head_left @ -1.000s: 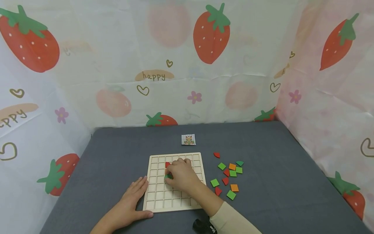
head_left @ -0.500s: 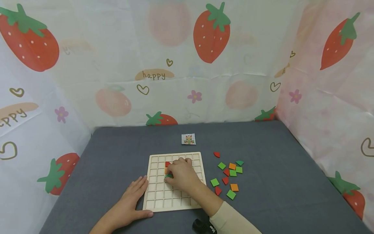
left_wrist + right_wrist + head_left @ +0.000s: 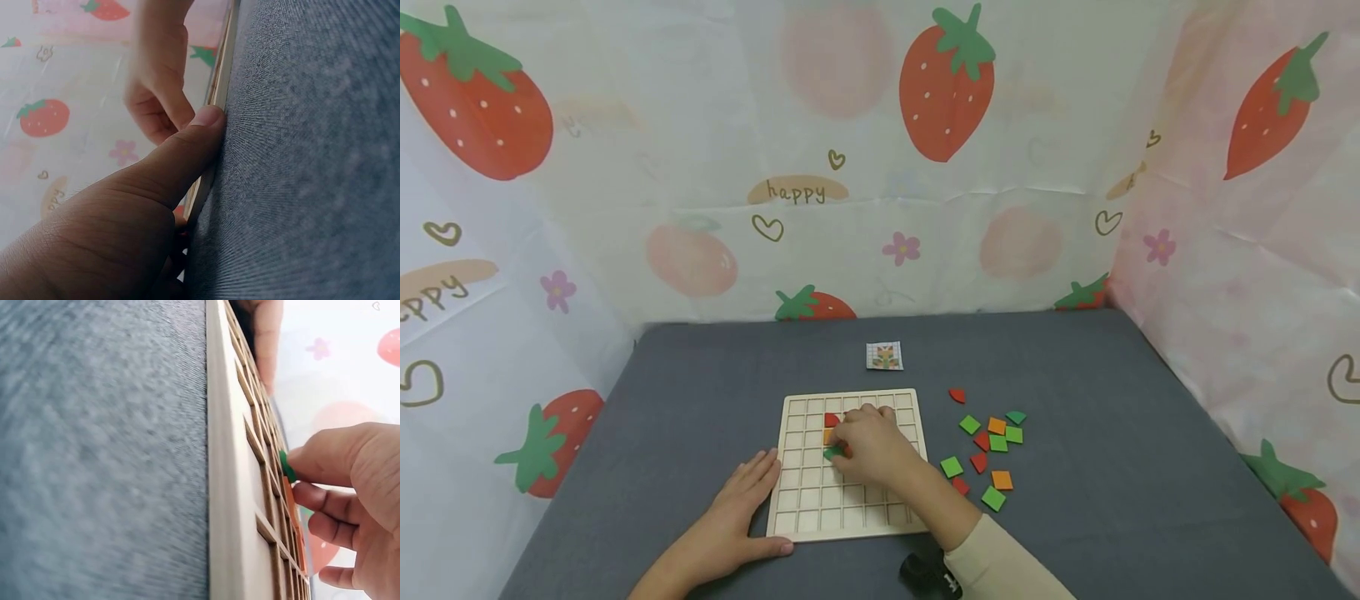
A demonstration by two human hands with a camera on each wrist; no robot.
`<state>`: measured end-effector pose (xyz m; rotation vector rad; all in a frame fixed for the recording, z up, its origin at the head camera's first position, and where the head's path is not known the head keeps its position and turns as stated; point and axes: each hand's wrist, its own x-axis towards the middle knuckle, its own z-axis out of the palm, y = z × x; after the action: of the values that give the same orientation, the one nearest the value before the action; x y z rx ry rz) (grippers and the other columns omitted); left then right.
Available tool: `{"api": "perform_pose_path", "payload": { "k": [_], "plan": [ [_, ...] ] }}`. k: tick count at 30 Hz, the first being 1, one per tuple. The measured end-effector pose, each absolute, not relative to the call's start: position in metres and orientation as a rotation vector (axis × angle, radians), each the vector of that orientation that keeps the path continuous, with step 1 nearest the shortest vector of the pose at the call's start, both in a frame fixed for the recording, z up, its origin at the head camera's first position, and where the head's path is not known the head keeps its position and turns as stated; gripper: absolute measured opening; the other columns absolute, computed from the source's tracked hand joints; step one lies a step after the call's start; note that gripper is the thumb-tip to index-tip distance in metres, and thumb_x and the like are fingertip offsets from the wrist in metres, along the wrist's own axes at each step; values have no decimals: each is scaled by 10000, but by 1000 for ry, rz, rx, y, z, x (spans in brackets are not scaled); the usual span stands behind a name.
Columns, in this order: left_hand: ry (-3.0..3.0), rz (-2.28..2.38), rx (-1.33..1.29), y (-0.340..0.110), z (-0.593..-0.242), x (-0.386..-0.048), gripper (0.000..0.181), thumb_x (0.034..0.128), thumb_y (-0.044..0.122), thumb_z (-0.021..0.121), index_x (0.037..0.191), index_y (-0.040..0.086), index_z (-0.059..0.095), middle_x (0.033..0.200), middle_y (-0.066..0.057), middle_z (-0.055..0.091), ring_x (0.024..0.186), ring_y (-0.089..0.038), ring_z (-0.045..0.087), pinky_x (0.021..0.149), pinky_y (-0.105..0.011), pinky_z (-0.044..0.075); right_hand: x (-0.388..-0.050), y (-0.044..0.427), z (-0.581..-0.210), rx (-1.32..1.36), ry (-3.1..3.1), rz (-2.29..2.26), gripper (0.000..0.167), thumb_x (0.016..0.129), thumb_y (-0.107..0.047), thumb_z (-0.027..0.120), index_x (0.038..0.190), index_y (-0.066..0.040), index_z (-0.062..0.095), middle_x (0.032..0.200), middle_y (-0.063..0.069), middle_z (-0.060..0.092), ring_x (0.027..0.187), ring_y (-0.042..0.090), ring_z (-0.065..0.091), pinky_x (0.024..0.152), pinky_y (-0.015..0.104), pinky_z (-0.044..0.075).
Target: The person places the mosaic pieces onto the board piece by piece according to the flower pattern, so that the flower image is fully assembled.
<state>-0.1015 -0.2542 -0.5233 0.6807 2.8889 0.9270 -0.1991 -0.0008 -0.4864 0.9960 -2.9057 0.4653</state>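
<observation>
A light wooden grid board (image 3: 808, 500) lies on the grey cloth. My left hand (image 3: 730, 517) rests along its left side with straight fingers, and the thumb touches the front edge. Over the board, my right hand (image 3: 876, 454) has curled fingers and holds a small dark green tile (image 3: 831, 453) at a cell left of the middle. In the right wrist view the thumb touches that green tile (image 3: 287, 466), with the index finger close below it. Behind it in the same column sit an orange tile (image 3: 828, 437) and a red quarter-round tile (image 3: 831, 420). My right hand hides the cells beneath it.
Right of the board lie several loose tiles, among them a light green square (image 3: 993, 499), an orange square (image 3: 1002, 481) and a red quarter-round (image 3: 957, 396). A small pattern card (image 3: 884, 356) lies behind the board. A black object (image 3: 928, 575) is beside the right sleeve.
My right hand has shifted slightly right, so more of the green, orange and red tiles shows. The left hand stays in place.
</observation>
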Motion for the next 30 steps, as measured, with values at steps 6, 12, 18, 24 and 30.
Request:
{"api": "perform_pose_path", "payload": {
  "k": [6, 12, 18, 24, 30],
  "plan": [
    [2853, 929, 635, -255, -522, -103, 1165, 764, 688, 769, 1582, -18, 336, 1684, -178, 239, 1550, -435, 188, 1128, -45, -129, -202, 0, -484, 1039, -2952, 449, 243, 862, -222, 761, 1088, -304, 790, 1027, -121, 662, 875, 93, 460, 823, 354, 326],
    [2847, 938, 642, -255, -521, -103, 1164, 765, 676, 777, 1582, -22, 330, 1683, -186, 237, 1546, -449, 186, 1122, -40, -132, -204, 2, -482, 1073, -2952, 451, 236, 873, -219, 779, 1090, -309, 794, 1017, -133, 653, 905, 83, 485, 913, 408, 370],
    [2829, 956, 642, -256, -522, -104, 1148, 778, 659, 777, 1588, -17, 322, 1683, -198, 230, 1540, -473, 177, 1096, -29, -135, -205, 3, -483, 1106, -2933, 446, 191, 879, -255, 802, 1065, -298, 804, 983, -141, 646, 930, 84, 511, 956, 435, 378],
    [2813, 956, 603, -255, -522, -104, 1167, 765, 675, 776, 1597, 2, 310, 1693, -175, 211, 1556, -441, 154, 1114, -44, -137, -206, 3, -484, 1095, -2935, 473, 162, 874, -315, 824, 1032, -296, 797, 969, -146, 644, 936, 82, 520, 971, 447, 380],
    [2839, 949, 637, -255, -521, -103, 1147, 775, 665, 775, 1584, -18, 332, 1679, -200, 240, 1540, -468, 185, 1104, -35, -132, -204, 1, -484, 1062, -2923, 492, 157, 878, -349, 824, 1014, -277, 798, 955, -126, 649, 915, 89, 505, 920, 404, 382]
  ]
}}
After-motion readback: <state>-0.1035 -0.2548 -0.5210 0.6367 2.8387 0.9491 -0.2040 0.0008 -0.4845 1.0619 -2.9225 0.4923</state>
